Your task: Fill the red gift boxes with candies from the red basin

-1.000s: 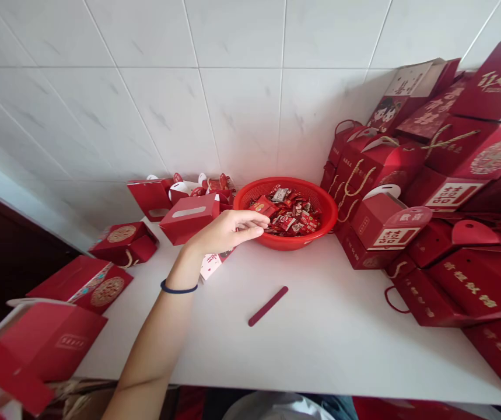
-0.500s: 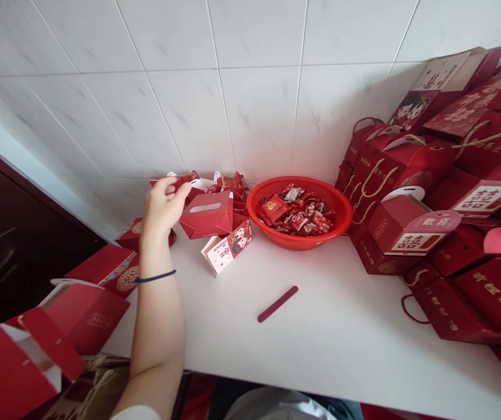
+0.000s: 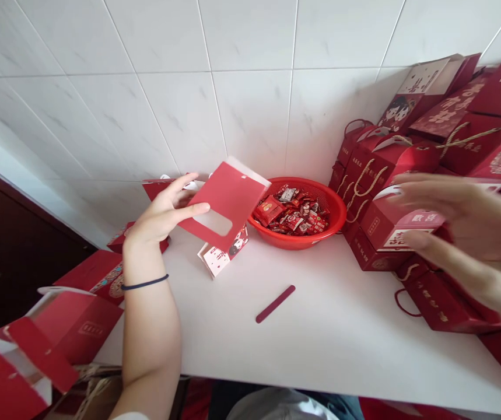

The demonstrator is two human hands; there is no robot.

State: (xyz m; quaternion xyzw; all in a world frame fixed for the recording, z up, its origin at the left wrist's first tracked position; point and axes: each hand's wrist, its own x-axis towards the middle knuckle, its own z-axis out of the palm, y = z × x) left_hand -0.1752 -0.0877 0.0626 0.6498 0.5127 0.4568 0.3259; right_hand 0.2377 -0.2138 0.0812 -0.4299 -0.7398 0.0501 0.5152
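Between the thumb and fingers of my left hand (image 3: 163, 213) is a red gift box (image 3: 233, 195) with a window cut in its side, tilted above the table. Under it a small white and red printed box (image 3: 219, 256) lies on the white surface. My right hand (image 3: 464, 233) is raised at the right, fingers apart and blurred, with nothing in it; it hangs in front of the stacked gift boxes. A red plastic basket (image 3: 300, 242) of wrapped sweets (image 3: 294, 213) stands just right of the held box. A dark red strip (image 3: 275, 304) lies on the table.
Red gift boxes with rope handles (image 3: 364, 175) are stacked high at the right against the tiled wall (image 3: 250, 105). More red boxes (image 3: 70, 321) stand along the left edge of the white table (image 3: 329, 326). A dark brown panel (image 3: 9, 251) is at far left.
My left hand has taken hold of the red windowed box and lifted it from the table, tilting it. My right hand has come into view at the right.
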